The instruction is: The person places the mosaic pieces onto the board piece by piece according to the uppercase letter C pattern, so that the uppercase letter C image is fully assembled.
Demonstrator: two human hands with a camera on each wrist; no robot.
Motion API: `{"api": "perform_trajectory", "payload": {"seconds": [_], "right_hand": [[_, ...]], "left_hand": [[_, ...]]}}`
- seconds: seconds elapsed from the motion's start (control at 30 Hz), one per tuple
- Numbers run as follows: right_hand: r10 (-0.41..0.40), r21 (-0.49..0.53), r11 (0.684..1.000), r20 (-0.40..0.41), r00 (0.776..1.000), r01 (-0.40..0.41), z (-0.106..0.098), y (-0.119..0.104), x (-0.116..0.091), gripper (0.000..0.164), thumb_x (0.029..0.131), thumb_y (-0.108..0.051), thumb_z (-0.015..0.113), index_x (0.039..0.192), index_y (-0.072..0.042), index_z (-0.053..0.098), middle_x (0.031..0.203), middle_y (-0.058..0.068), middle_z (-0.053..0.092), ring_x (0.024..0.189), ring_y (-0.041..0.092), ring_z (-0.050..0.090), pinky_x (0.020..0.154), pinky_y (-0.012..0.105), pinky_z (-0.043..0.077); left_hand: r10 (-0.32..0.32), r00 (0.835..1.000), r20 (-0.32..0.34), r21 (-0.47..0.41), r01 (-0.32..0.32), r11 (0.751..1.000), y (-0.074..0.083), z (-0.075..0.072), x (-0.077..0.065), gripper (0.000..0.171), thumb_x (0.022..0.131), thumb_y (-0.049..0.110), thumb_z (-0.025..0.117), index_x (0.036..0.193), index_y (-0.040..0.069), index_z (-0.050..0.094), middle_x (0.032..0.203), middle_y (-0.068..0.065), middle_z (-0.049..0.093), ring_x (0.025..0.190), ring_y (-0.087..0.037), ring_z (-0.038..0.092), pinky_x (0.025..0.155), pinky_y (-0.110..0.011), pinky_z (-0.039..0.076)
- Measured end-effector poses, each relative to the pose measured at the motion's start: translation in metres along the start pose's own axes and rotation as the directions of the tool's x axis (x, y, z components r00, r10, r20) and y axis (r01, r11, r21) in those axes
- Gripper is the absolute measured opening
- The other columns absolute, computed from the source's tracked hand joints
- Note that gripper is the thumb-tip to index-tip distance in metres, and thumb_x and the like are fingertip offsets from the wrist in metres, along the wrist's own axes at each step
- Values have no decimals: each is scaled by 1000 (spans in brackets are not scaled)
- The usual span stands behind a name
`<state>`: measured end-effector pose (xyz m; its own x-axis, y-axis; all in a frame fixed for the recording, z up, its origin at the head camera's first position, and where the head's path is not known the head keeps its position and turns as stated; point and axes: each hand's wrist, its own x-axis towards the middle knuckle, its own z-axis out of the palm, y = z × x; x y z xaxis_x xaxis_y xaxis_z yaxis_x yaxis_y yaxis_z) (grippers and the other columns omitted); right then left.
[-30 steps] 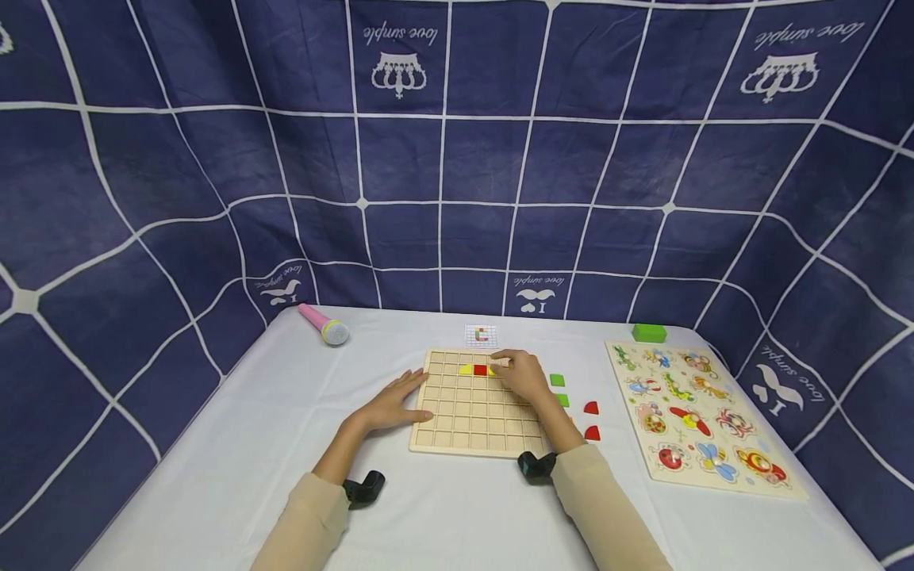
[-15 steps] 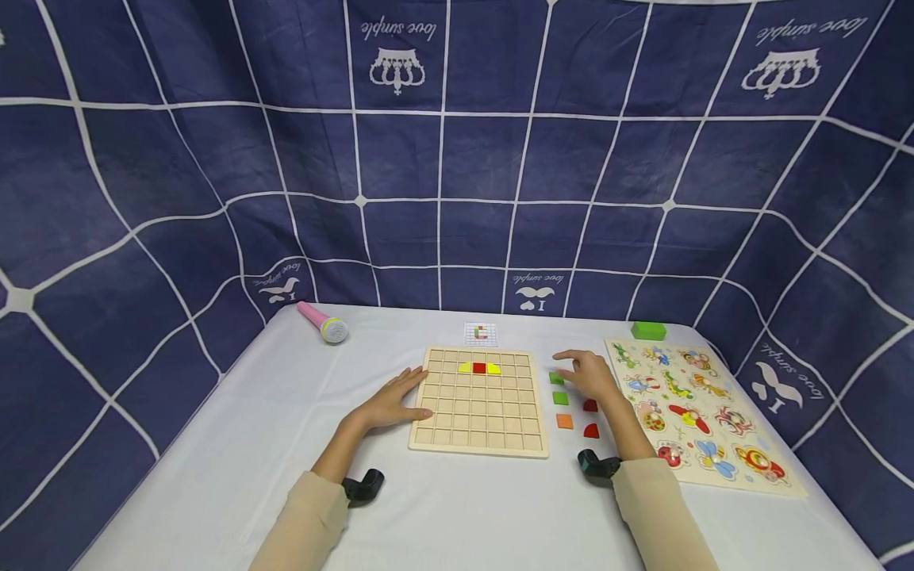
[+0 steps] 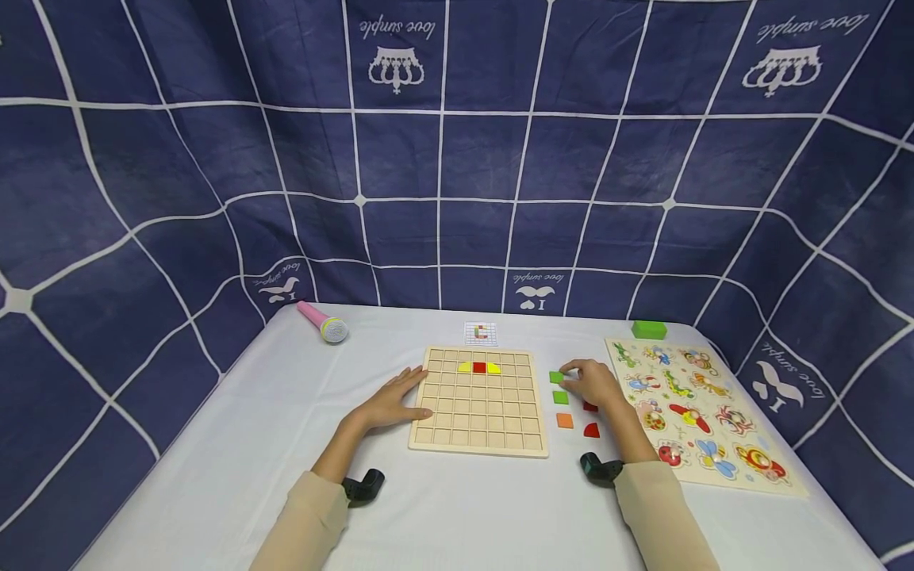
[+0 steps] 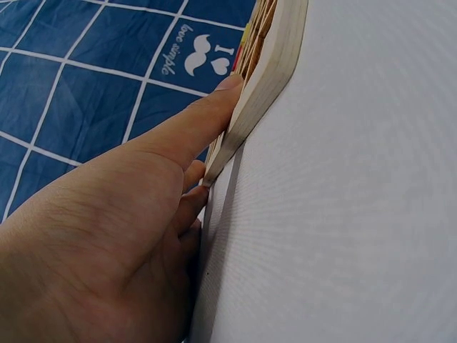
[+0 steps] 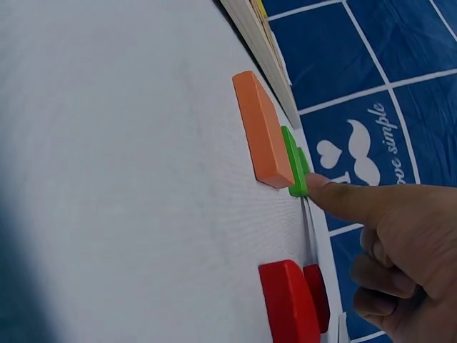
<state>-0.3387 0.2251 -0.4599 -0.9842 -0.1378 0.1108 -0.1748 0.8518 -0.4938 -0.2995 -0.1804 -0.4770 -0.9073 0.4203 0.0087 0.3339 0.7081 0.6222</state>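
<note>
A wooden grid board lies on the white table, with a red square tile between two yellow tiles in one of its upper rows. My left hand rests at the board's left edge, thumb on the rim and fingers straight along the side. Right of the board, my right hand has its thumb and index finger at the right side of the far green square tile, pinching it. In the right wrist view the thumb touches green, and the other fingers are curled.
Nearer on the right lie another green tile, an orange square tile and red quarter-round tiles. Behind the board is a pattern card. An insect puzzle board, a green block and a pink toy microphone stand around.
My right hand has left the yellow tile on the board and moved right, then lowered to the far green tile, its fingers drawing together. The left hand has stayed still.
</note>
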Motion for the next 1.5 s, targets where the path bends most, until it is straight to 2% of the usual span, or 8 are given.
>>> {"api": "perform_trajectory", "payload": {"seconds": [0.2,0.4,0.63,0.83,1.0,1.13,1.27,1.5], "right_hand": [[-45,12,999,-52,998,46,1,-15,2,28,78,-21,74,103,-8,69,60,2,41,53,16,35,47,28,29],[-118,32,992,-97,988,121,10,-50,5,30,79,-26,74,103,-10,69,52,-2,32,46,12,25,41,25,23],[-187,60,979,-80,979,192,32,-97,9,29,78,-26,75,102,-11,70,53,-3,34,48,10,25,42,24,21],[-239,53,969,-57,969,242,54,-122,13,27,78,-27,75,101,-13,70,53,-5,38,49,9,30,42,23,24],[-232,34,972,-36,972,233,69,-133,17,29,77,-30,75,100,-13,70,59,-3,51,53,12,41,43,25,32],[-217,23,976,-20,976,217,75,-136,17,28,78,-31,75,100,-14,70,81,2,67,66,15,57,51,28,44],[-227,2,974,-11,974,227,78,-137,17,26,79,-29,74,100,-14,71,96,5,69,81,20,63,59,32,50],[-238,-20,971,-1,971,238,79,-136,18,26,78,-29,74,99,-14,71,98,5,69,82,21,64,59,32,51]], "left_hand": [[-5,1000,0,1,5,1000,0,0,1,88,76,49,69,145,10,30,151,-8,22,140,-28,9,111,-50,9],[-15,1000,3,1,15,1000,1,0,1,88,76,49,69,145,11,30,151,-8,21,140,-28,8,111,-49,9],[-15,1000,6,4,15,1000,1,0,1,88,77,49,69,145,10,29,151,-8,21,140,-28,8,111,-47,6],[-6,1000,9,5,6,1000,0,0,0,88,77,49,68,145,10,29,151,-8,21,140,-28,8,112,-45,6],[10,1000,9,-2,-10,1000,0,0,1,87,78,47,68,145,9,29,151,-9,21,140,-29,8,112,-46,6],[7,1000,11,7,-7,1000,0,0,1,87,78,48,68,145,10,29,151,-9,21,140,-28,8,112,-45,6],[-3,1000,9,6,3,1000,0,0,1,87,77,48,68,145,10,29,151,-8,21,140,-29,8,112,-46,7],[-15,1000,7,6,15,1000,1,1,2,88,77,49,68,145,10,29,151,-7,21,140,-28,8,112,-46,7]]}}
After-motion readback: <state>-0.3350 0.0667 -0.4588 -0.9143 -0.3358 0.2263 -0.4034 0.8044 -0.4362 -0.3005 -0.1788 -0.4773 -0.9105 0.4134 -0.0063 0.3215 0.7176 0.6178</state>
